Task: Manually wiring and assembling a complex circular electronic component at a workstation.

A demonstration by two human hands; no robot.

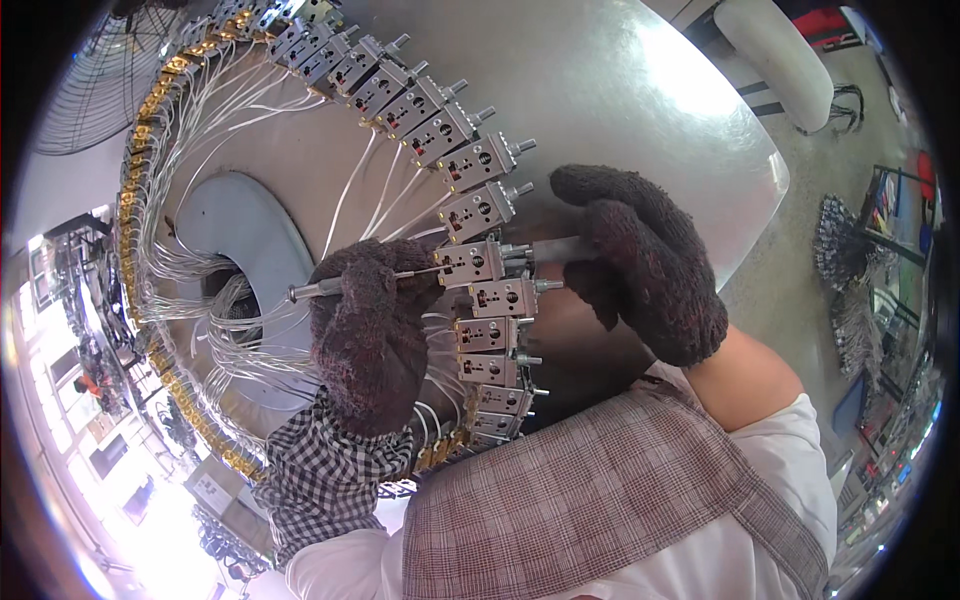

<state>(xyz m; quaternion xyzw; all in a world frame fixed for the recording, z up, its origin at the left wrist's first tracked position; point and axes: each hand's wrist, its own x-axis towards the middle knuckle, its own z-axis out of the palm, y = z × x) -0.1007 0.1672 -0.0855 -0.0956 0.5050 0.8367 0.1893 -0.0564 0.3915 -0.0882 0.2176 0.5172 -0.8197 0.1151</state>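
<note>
Both my hands wear thick dark knit gloves. My left hand [370, 325] is closed around a slim screwdriver [318, 289], whose thin metal blade points right and meets the face of a small metal box-shaped control [470, 264]. On the other side of that control, my right hand [645, 265] grips a grey cylindrical tool [560, 249], slightly blurred, lined up with the control's shaft. The glove hides the tool's rear end. More such controls [480, 160] with protruding shafts stand in a curved row above and below this one.
The row sits on a round metal turntable [400, 200] edged with brass-coloured clips [140, 170]. White wires [240, 330] bundle through a hole in its grey central disc [240, 210]. A shiny metal tabletop [600, 90] extends right. A fan [95, 90] stands far left, a pale seat [775, 60] far right.
</note>
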